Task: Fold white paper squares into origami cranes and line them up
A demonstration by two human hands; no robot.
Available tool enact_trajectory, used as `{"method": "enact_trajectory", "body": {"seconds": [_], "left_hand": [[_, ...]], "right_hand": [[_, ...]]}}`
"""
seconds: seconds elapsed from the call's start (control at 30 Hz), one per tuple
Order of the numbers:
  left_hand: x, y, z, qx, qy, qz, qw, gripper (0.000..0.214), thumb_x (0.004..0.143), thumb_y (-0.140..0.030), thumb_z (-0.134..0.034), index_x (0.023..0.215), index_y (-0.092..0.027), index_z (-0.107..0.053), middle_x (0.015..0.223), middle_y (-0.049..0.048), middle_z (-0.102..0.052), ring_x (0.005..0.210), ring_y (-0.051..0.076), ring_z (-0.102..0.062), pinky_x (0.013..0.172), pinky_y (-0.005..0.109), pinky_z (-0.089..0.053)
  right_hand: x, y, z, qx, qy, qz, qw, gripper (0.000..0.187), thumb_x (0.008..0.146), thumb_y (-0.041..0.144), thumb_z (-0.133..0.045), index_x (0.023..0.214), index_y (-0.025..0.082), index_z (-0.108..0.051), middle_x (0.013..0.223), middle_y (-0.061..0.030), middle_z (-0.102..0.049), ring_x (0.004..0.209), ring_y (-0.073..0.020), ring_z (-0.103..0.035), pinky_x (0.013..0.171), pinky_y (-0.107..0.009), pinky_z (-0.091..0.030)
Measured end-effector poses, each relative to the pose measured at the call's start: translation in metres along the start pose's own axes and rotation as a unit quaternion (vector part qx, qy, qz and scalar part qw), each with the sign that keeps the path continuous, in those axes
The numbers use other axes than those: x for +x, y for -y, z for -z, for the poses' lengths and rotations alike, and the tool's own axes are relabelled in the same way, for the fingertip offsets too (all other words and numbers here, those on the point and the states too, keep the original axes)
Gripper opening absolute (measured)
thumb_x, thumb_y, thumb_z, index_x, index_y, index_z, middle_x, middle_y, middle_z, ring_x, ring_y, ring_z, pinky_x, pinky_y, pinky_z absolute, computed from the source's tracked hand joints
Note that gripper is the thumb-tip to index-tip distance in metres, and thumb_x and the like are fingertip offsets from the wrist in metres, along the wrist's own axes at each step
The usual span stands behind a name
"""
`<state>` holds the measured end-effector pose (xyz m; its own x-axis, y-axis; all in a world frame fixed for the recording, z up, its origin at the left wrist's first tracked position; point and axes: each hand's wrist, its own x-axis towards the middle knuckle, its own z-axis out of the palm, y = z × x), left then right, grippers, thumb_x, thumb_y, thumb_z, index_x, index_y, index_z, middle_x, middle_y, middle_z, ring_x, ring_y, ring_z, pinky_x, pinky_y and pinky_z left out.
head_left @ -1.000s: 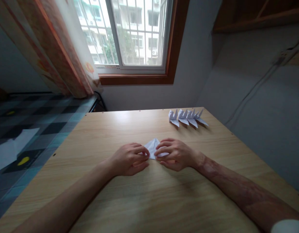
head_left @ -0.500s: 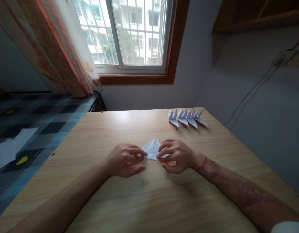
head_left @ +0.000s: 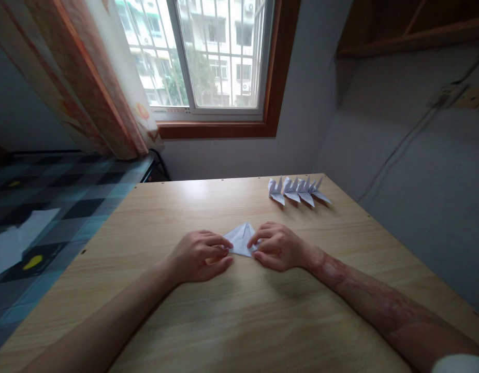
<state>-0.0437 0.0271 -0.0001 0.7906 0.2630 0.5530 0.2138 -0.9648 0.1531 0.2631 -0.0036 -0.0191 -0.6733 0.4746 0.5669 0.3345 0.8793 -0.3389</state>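
Observation:
A white folded paper (head_left: 241,241), roughly triangular with its point away from me, lies on the wooden table (head_left: 208,321) between my hands. Curled fingers of my left hand (head_left: 203,255) press its left corner down, the thumb resting a little nearer to me. At the right side, my right hand (head_left: 278,245) pinches the paper's near edge between thumb and fingertips. Those fingers hide the right corner. Several white folded paper cranes (head_left: 295,190) stand in a row towards the table's far right corner.
Left of the table is a bed with a checked cover (head_left: 80,207), with loose white paper sheets (head_left: 24,238) on it. Beyond the table is a barred window (head_left: 219,57) with a curtain (head_left: 87,77). A shelf (head_left: 414,36) and a cable (head_left: 398,150) are on the right wall.
My right thumb has closed up to the paper's near edge, and its fingers have shifted slightly left. My left hand stays at the left corner. The view has tilted slightly.

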Motion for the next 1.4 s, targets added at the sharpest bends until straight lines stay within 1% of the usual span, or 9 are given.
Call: {"method": "enact_trajectory", "body": {"seconds": [0.13, 0.23, 0.33, 0.47, 0.63, 0.77, 1.07, 1.27, 1.4], "left_hand": [[0.002, -0.001, 0.0, -0.004, 0.01, 0.009, 1.0, 0.011, 0.098, -0.03, -0.074, 0.091, -0.025, -0.081, 0.106, 0.0037, -0.087, 0.081, 0.019, -0.084, 0.078, 0.032, -0.067], [0.003, -0.002, -0.001, -0.007, 0.02, 0.011, 1.0, 0.013, 0.097, -0.031, -0.073, 0.088, -0.024, -0.078, 0.11, 0.0048, -0.087, 0.084, 0.02, -0.083, 0.08, 0.034, -0.066], [0.005, -0.002, -0.001, -0.001, 0.021, 0.01, 1.0, 0.015, 0.098, -0.031, -0.073, 0.085, -0.023, -0.073, 0.113, 0.0057, -0.086, 0.089, 0.022, -0.083, 0.083, 0.036, -0.066], [0.006, 0.002, -0.002, -0.009, 0.034, 0.032, 0.999, 0.018, 0.104, -0.025, -0.066, 0.086, -0.023, -0.067, 0.114, 0.0055, -0.086, 0.097, 0.021, -0.082, 0.089, 0.035, -0.064], [0.001, 0.009, -0.008, -0.017, 0.036, 0.07, 0.997, 0.005, 0.107, -0.026, -0.065, 0.106, -0.023, -0.068, 0.101, 0.0053, -0.083, 0.09, 0.02, -0.08, 0.085, 0.033, -0.062], [0.0, 0.009, -0.009, -0.012, 0.016, 0.054, 0.998, 0.016, 0.108, -0.022, -0.063, 0.123, -0.022, -0.068, 0.101, 0.0054, -0.083, 0.088, 0.02, -0.078, 0.083, 0.032, -0.06], [0.009, -0.003, 0.0, -0.053, 0.031, 0.002, 0.998, 0.021, 0.092, -0.013, -0.065, 0.104, -0.025, -0.077, 0.108, 0.0047, -0.084, 0.087, 0.02, -0.077, 0.084, 0.032, -0.06], [0.007, -0.002, -0.004, -0.048, 0.032, 0.033, 0.998, 0.011, 0.099, -0.018, -0.066, 0.093, -0.022, -0.074, 0.105, 0.0064, -0.08, 0.086, 0.018, -0.075, 0.077, 0.029, -0.058], [0.006, 0.0, -0.006, -0.022, 0.034, 0.013, 0.999, 0.015, 0.1, -0.018, -0.066, 0.103, -0.025, -0.08, 0.097, 0.005, -0.077, 0.08, 0.017, -0.07, 0.072, 0.029, -0.055]], "right_hand": [[0.005, -0.004, -0.002, -0.01, -0.028, -0.076, 0.997, 0.008, 0.098, 0.018, -0.069, 0.102, 0.023, -0.073, 0.117, -0.0092, -0.083, 0.105, -0.0258, -0.077, 0.102, -0.046, -0.059], [0.005, -0.006, -0.004, -0.028, -0.026, -0.121, 0.992, 0.039, 0.095, 0.02, -0.074, 0.134, 0.02, -0.066, 0.135, -0.0153, -0.077, 0.124, -0.0312, -0.072, 0.111, -0.05, -0.057], [0.004, -0.008, -0.006, -0.044, -0.02, -0.138, 0.989, 0.055, 0.096, 0.024, -0.076, 0.148, 0.017, -0.059, 0.144, -0.019, -0.072, 0.131, -0.0344, -0.069, 0.115, -0.053, -0.055], [0.004, -0.008, -0.006, -0.049, -0.011, -0.136, 0.989, 0.052, 0.097, 0.027, -0.077, 0.146, 0.019, -0.06, 0.141, -0.0171, -0.073, 0.13, -0.0345, -0.069, 0.115, -0.053, -0.054], [0.006, -0.007, -0.004, -0.047, -0.013, -0.135, 0.99, 0.053, 0.094, 0.027, -0.081, 0.142, 0.019, -0.061, 0.136, -0.0162, -0.073, 0.125, -0.0341, -0.068, 0.112, -0.052, -0.055], [0.004, -0.01, -0.005, -0.052, -0.036, -0.115, 0.991, 0.059, 0.094, 0.03, -0.082, 0.147, 0.019, -0.057, 0.139, -0.0181, -0.07, 0.128, -0.0354, -0.066, 0.113, -0.054, -0.055], [0.0, -0.013, -0.006, -0.057, -0.056, -0.113, 0.99, 0.058, 0.095, 0.031, -0.083, 0.147, 0.024, -0.057, 0.138, -0.0151, -0.07, 0.13, -0.035, -0.066, 0.112, -0.053, -0.056], [0.002, -0.008, -0.003, -0.082, -0.024, -0.105, 0.991, 0.047, 0.097, 0.029, -0.079, 0.141, 0.026, -0.065, 0.141, -0.0127, -0.071, 0.127, -0.033, -0.066, 0.114, -0.053, -0.052], [0.005, -0.004, -0.001, -0.07, 0.003, -0.083, 0.994, 0.035, 0.099, 0.03, -0.076, 0.133, 0.027, -0.069, 0.133, -0.0109, -0.074, 0.121, -0.0303, -0.068, 0.114, -0.051, -0.052]]}}
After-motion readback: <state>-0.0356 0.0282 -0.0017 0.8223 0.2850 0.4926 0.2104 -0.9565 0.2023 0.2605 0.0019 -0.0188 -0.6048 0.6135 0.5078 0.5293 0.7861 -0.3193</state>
